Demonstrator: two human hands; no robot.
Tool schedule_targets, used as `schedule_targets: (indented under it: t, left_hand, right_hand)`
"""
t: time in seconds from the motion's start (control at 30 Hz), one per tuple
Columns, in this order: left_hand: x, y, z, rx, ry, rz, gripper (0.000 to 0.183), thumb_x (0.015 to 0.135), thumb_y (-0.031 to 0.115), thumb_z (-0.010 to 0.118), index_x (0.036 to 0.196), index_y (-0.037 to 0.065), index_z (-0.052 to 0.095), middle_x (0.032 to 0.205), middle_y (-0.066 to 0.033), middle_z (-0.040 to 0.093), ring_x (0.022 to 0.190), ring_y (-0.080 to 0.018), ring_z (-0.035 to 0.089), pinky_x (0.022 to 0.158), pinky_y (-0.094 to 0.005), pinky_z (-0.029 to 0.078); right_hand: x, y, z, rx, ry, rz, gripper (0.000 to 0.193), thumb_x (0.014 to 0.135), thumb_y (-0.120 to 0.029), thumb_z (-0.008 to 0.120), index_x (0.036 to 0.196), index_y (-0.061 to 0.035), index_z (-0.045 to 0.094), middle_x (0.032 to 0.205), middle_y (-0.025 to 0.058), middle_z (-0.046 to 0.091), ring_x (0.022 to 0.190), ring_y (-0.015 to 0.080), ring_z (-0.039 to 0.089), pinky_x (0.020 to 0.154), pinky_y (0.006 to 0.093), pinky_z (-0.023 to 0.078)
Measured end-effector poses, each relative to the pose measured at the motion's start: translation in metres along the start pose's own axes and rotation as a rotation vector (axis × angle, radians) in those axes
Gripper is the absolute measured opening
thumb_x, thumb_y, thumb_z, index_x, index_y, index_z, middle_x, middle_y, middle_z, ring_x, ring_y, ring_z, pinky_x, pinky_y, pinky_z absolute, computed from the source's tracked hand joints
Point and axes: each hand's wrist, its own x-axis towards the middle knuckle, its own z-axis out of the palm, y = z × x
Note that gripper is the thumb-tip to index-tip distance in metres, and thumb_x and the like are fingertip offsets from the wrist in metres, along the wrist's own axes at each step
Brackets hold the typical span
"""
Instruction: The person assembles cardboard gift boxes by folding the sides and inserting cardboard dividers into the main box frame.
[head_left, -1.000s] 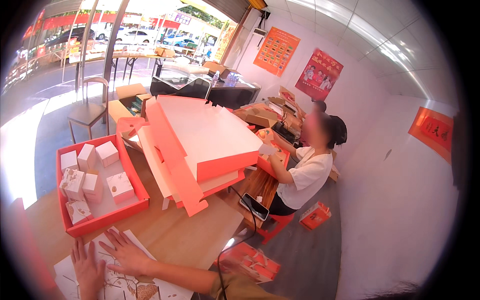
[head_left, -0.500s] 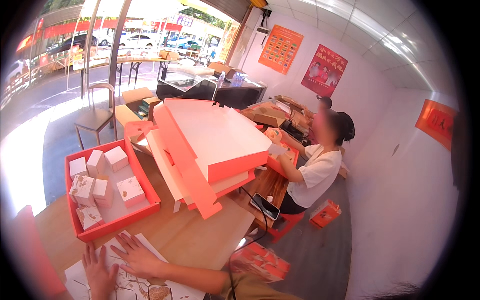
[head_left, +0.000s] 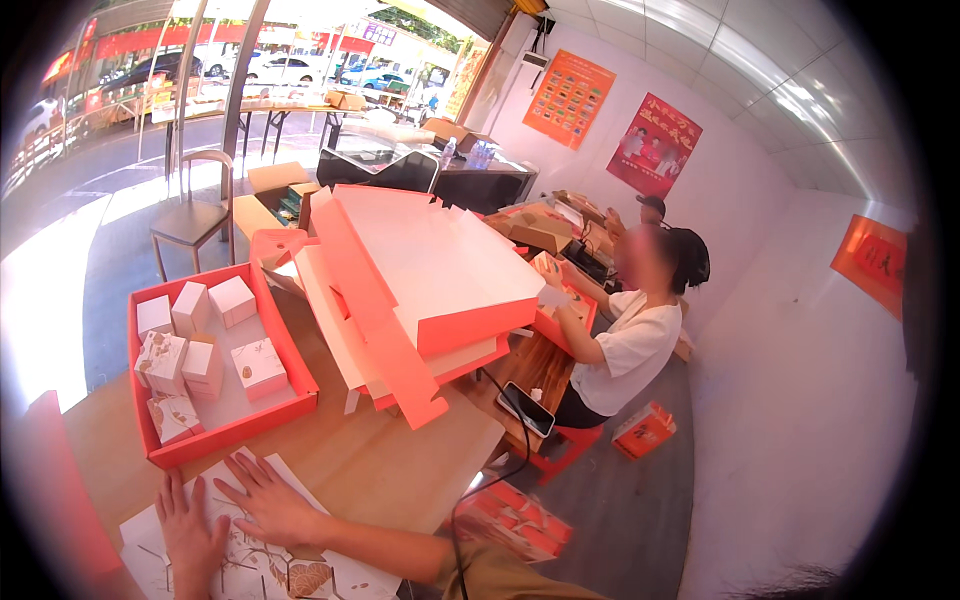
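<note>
On the table's near left part lie white printed card sheets (head_left: 305, 572) with gold and dark line patterns, seemingly flat box blanks. My left hand (head_left: 192, 538) rests on them with fingers stretched out. Beside it, my right hand (head_left: 272, 508) is also spread flat on the card, palm down. Neither hand grips anything. Just beyond my fingertips stands a red open tray box (head_left: 305, 393) with a white inside. In it are several small cube boxes, some plain like the white cube box (head_left: 233, 301), others patterned like the printed cube box (head_left: 259, 368).
A leaning stack of large red and white cardboard box blanks (head_left: 450, 265) fills the table's middle. A black-screened phone (head_left: 526, 408) and a black cable (head_left: 528, 440) lie right of it. A co-worker (head_left: 635, 340) sits beyond, handling a red box. A chair (head_left: 192, 220) stands far left.
The view has shifted slightly. Both my hands stay flat on the card, with little movement. Behind the seated co-worker, a raised hand now shows near another person's head.
</note>
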Motion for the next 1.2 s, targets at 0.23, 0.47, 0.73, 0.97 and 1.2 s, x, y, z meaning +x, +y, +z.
schedule_targets:
  t: [0.23,0.47,0.73,0.97,1.2]
  left_hand:
    - [0.001,-0.001,-0.004,-0.009,-0.019,-0.006,0.076,0.080,0.034,0.074,0.146,0.001,0.056,0.169,-0.0287,0.028,0.156,-0.0483,0.026,0.126,-0.0628,0.020]
    - [-0.004,0.008,-0.022,-0.026,0.030,-0.047,0.080,0.082,0.034,0.076,0.151,0.004,0.051,0.168,-0.0282,0.030,0.155,-0.0467,0.028,0.126,-0.0598,0.022]
    - [-0.045,0.033,-0.063,0.039,0.043,0.198,0.072,0.093,0.043,0.075,0.151,0.008,0.050,0.158,-0.0284,0.041,0.139,-0.0470,0.048,0.116,-0.0571,0.039]
    - [-0.212,0.057,-0.076,0.060,0.060,0.019,0.084,0.081,0.055,0.083,0.145,0.008,0.055,0.153,-0.0287,0.046,0.138,-0.0466,0.049,0.115,-0.0586,0.039]
    - [-0.301,0.067,-0.071,0.172,0.089,-0.202,0.092,0.071,0.057,0.089,0.143,0.009,0.059,0.154,-0.0258,0.049,0.143,-0.0447,0.047,0.117,-0.0543,0.041]
  right_hand:
    - [0.001,-0.009,-0.016,-0.027,-0.093,0.076,0.080,0.101,-0.054,0.052,0.168,-0.0158,0.030,0.175,0.0232,0.014,0.163,0.0398,0.010,0.127,0.0659,0.014]
    - [0.005,-0.006,-0.008,-0.064,-0.012,0.046,0.083,0.099,-0.060,0.055,0.167,-0.0202,0.032,0.175,0.0217,0.016,0.163,0.0394,0.012,0.126,0.0687,0.014]
    - [-0.001,-0.001,0.007,-0.099,0.114,0.014,0.080,0.097,-0.064,0.057,0.163,-0.0217,0.043,0.174,0.0189,0.022,0.162,0.0368,0.016,0.126,0.0697,0.012]
    - [0.004,-0.005,0.008,-0.072,0.043,0.021,0.081,0.098,-0.066,0.053,0.166,-0.0224,0.038,0.176,0.0170,0.019,0.163,0.0339,0.012,0.128,0.0664,0.006]
    - [0.004,-0.003,0.010,-0.067,0.036,0.042,0.083,0.098,-0.065,0.055,0.166,-0.0213,0.037,0.176,0.0175,0.019,0.163,0.0347,0.012,0.127,0.0664,0.005]
